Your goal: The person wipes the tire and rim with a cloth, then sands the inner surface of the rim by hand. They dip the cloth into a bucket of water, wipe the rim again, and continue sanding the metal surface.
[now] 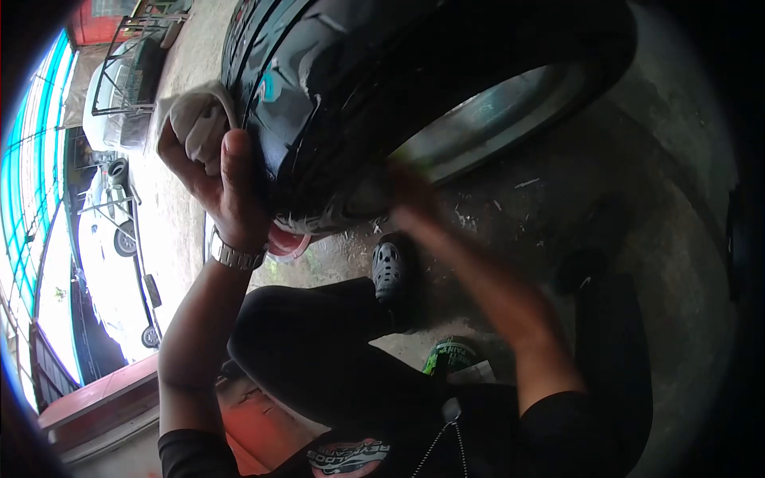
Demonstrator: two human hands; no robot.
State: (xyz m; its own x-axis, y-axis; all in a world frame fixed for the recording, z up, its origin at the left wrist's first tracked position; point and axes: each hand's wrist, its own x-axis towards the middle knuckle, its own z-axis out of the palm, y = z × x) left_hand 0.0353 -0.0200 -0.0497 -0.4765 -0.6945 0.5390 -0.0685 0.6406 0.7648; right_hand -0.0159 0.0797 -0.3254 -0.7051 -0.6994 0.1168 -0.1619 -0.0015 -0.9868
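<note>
A large black tyre, wet and glossy, stands tilted across the upper middle, with a pale rim showing in its opening. At its left edge my left hand, with a metal watch at the wrist, grips a whitish cloth against the tread. My right hand is blurred by motion at the tyre's lower sidewall, near the rim; its fingers are smeared and anything in them cannot be made out. A reddish round container shows partly below the tyre, behind my left wrist.
A grey clog is on the concrete floor below the tyre. A green-and-black can stands between my legs. Parked vehicles and a wheeled metal frame are at the far left. A red surface lies at the lower left.
</note>
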